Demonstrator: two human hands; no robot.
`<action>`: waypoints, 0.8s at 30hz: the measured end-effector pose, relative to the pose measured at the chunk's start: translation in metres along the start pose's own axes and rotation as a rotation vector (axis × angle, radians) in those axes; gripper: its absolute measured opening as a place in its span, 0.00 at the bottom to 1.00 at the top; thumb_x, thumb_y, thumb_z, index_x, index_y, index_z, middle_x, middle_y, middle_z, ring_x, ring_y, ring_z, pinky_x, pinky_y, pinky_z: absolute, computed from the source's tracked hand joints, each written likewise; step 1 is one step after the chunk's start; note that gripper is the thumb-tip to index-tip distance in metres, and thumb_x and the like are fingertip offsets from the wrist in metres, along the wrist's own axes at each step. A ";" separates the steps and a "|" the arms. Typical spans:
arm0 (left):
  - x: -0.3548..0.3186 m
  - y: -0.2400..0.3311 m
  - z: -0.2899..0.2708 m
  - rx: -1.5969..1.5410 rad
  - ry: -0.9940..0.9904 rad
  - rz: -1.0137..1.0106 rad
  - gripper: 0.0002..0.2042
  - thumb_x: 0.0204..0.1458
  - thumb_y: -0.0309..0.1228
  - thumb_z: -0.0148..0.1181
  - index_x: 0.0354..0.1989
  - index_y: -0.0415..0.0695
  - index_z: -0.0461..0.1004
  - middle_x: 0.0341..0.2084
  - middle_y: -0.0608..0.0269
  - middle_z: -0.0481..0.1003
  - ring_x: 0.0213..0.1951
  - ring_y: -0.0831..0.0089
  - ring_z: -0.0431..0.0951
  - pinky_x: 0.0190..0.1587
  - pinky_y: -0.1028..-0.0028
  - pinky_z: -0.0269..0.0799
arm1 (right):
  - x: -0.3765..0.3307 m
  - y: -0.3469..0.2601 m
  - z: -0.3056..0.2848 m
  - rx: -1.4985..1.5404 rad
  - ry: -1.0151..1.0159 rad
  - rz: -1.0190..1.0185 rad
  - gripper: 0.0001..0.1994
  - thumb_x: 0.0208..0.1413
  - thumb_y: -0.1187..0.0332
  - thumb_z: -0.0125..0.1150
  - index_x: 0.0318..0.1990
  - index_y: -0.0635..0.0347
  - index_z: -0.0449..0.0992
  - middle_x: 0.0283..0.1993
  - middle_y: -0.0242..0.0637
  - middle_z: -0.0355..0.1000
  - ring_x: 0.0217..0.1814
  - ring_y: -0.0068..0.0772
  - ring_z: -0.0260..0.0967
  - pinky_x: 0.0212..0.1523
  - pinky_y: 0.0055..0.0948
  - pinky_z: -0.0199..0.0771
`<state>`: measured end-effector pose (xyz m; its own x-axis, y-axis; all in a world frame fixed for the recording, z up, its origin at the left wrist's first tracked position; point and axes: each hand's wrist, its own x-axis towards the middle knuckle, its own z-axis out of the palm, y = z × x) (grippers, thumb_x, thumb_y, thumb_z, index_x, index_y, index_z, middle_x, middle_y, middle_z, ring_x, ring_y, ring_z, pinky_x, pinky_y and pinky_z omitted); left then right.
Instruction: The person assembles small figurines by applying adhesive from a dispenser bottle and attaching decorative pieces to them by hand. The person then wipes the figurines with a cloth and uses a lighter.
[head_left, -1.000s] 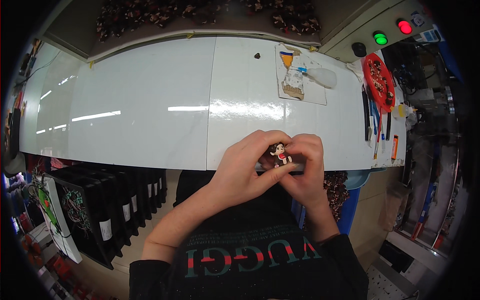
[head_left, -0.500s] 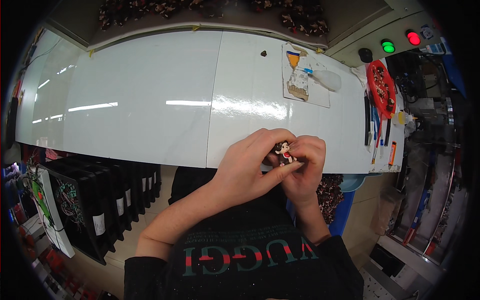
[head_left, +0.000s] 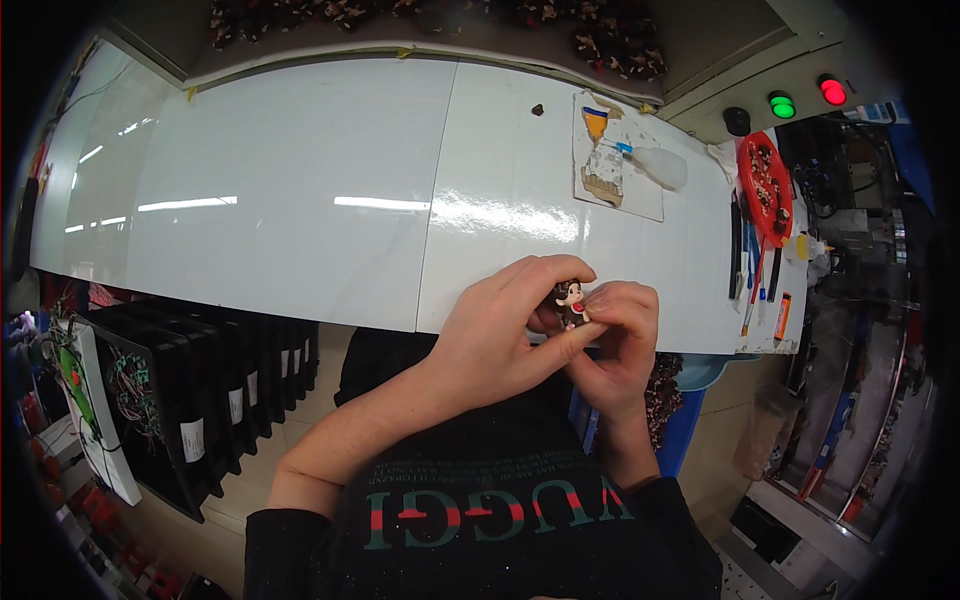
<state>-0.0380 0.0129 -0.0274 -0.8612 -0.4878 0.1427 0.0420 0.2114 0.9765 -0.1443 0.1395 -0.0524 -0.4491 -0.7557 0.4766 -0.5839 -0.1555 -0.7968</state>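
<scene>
A small figurine (head_left: 571,297) with a dark brown head, pale face and a bit of red on its front is held at the near edge of the white table. My left hand (head_left: 500,325) wraps round it, index finger curled over the top and thumb pressed along the bottom. My right hand (head_left: 622,335) grips it from the right, its thumb and fingertips against the figurine's side. Part of the figurine is hidden behind my fingers.
On the table (head_left: 290,180) lie a stained cardboard sheet (head_left: 640,204), a squeeze bottle (head_left: 660,168), a small dark piece (head_left: 537,110), a red tray of parts (head_left: 757,205), several slim tools and an orange item (head_left: 782,316). Black bins (head_left: 170,400) stand lower left, a blue bin (head_left: 682,430) lower right.
The view has shifted slightly, so the table items sit a little differently. Both hands keep their hold on the figurine, with only a slight change of the right fingers.
</scene>
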 end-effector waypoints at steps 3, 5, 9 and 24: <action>0.001 0.002 0.001 -0.003 -0.003 -0.009 0.19 0.45 0.27 0.67 0.46 0.40 0.71 0.35 0.60 0.74 0.32 0.78 0.77 0.32 0.80 0.75 | 0.000 0.000 -0.001 0.056 -0.002 0.018 0.23 0.37 0.82 0.69 0.43 0.59 0.68 0.44 0.40 0.62 0.43 0.33 0.66 0.43 0.26 0.71; 0.001 0.003 0.002 0.004 -0.006 -0.013 0.19 0.45 0.27 0.67 0.46 0.40 0.71 0.35 0.60 0.74 0.32 0.78 0.77 0.32 0.80 0.75 | 0.000 -0.001 -0.003 0.080 0.004 0.030 0.23 0.38 0.83 0.68 0.43 0.59 0.68 0.44 0.40 0.62 0.43 0.33 0.66 0.43 0.26 0.71; 0.001 0.001 0.004 0.032 0.033 0.059 0.18 0.47 0.32 0.66 0.44 0.41 0.69 0.32 0.58 0.72 0.25 0.72 0.76 0.27 0.78 0.75 | 0.002 -0.003 -0.004 0.091 0.001 0.042 0.21 0.39 0.83 0.67 0.42 0.60 0.68 0.42 0.40 0.63 0.43 0.33 0.67 0.43 0.26 0.71; 0.004 0.009 0.006 0.060 -0.005 -0.081 0.21 0.43 0.32 0.70 0.44 0.41 0.70 0.24 0.70 0.71 0.23 0.88 0.67 0.24 0.86 0.64 | 0.002 -0.004 -0.010 0.148 -0.026 0.113 0.21 0.42 0.82 0.65 0.46 0.62 0.68 0.44 0.39 0.63 0.44 0.30 0.66 0.44 0.25 0.71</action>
<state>-0.0444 0.0176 -0.0191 -0.8632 -0.5011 0.0624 -0.0586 0.2222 0.9732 -0.1497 0.1446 -0.0446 -0.4878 -0.7893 0.3729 -0.4237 -0.1594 -0.8917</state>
